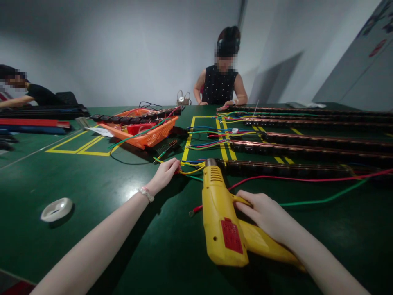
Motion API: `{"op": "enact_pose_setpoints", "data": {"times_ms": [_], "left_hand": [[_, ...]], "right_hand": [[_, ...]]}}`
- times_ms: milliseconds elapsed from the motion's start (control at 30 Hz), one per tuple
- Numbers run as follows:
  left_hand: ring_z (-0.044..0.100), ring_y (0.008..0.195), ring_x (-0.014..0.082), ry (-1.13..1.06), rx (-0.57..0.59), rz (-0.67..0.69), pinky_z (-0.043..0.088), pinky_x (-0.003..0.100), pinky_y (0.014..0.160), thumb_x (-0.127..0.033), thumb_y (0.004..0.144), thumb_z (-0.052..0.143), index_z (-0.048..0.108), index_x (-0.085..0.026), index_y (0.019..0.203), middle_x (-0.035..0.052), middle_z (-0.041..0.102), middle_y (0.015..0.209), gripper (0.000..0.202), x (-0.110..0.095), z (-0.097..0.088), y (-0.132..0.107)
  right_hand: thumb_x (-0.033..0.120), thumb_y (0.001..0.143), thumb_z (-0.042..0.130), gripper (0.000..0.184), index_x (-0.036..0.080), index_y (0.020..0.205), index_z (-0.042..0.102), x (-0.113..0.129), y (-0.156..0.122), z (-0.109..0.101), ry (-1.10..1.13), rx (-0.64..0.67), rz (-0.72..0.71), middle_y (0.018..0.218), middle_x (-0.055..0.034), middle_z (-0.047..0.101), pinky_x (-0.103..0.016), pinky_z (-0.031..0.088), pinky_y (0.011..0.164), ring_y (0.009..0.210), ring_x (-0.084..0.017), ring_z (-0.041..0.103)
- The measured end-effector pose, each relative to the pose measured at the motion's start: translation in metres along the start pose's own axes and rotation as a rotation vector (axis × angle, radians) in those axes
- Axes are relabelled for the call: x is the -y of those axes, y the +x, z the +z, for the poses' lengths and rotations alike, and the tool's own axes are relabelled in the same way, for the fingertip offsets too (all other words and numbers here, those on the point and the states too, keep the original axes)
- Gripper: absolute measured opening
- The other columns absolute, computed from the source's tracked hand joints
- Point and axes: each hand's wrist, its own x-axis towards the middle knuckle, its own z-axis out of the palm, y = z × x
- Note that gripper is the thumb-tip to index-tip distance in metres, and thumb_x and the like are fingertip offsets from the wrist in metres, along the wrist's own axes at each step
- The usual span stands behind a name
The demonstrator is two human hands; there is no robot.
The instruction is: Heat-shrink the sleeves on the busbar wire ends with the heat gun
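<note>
My right hand (260,211) is closed around the handle of a yellow heat gun (215,217), which lies low over the green table with its metal nozzle pointing away from me. Just left of the nozzle, my left hand (166,172) pinches the ends of several thin coloured wires (193,167). These wires run to the nearest long dark bar (276,169) with copper-coloured parts. What exactly lies between the left fingertips is partly hidden. A red cable with a ring terminal (194,211) passes behind the heat gun.
An orange basket (150,137) holding dark bars and wires stands beyond my left hand. More wired bars (307,149) lie parallel at right. A white oval dish (57,209) sits at left. One co-worker (222,84) is across the table, another person (43,94) far left.
</note>
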Motion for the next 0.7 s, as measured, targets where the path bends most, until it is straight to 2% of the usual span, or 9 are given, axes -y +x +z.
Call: {"op": "enact_pose_setpoints", "data": {"times_ms": [300, 567, 700], "left_hand": [[0.046, 0.064, 0.0124, -0.06, -0.025, -0.015, 0.036, 0.024, 0.06, -0.049, 0.091, 0.036, 0.052, -0.016, 0.069, 0.0005, 0.052, 0.067, 0.042, 0.007, 0.003, 0.004], [0.046, 0.063, 0.0131, -0.062, -0.024, -0.042, 0.036, 0.026, 0.061, -0.05, 0.09, 0.036, 0.048, -0.017, 0.066, 0.0003, 0.052, 0.065, 0.042, 0.004, 0.004, 0.003], [0.04, 0.06, 0.0119, -0.021, -0.046, -0.041, 0.031, 0.025, 0.057, -0.049, 0.089, 0.037, 0.043, -0.018, 0.064, -0.0026, 0.043, 0.061, 0.041, 0.003, 0.004, 0.003]], "right_hand": [[0.04, 0.092, 0.038, 0.025, 0.023, 0.089, 0.056, 0.006, -0.001, 0.003, -0.019, -0.02, -0.023, 0.092, -0.0027, 0.064, -0.028, 0.042, 0.069, 0.083, -0.018, 0.06], [0.037, 0.092, 0.037, 0.024, 0.023, 0.091, 0.057, 0.047, 0.002, 0.03, -0.055, -0.029, -0.122, 0.091, -0.0036, 0.064, -0.027, 0.038, 0.067, 0.085, -0.019, 0.06], [0.035, 0.092, 0.038, 0.024, 0.021, 0.082, 0.055, 0.062, 0.01, 0.04, -0.089, -0.033, -0.175, 0.084, -0.0043, 0.063, -0.026, 0.035, 0.064, 0.08, -0.018, 0.06]]}}
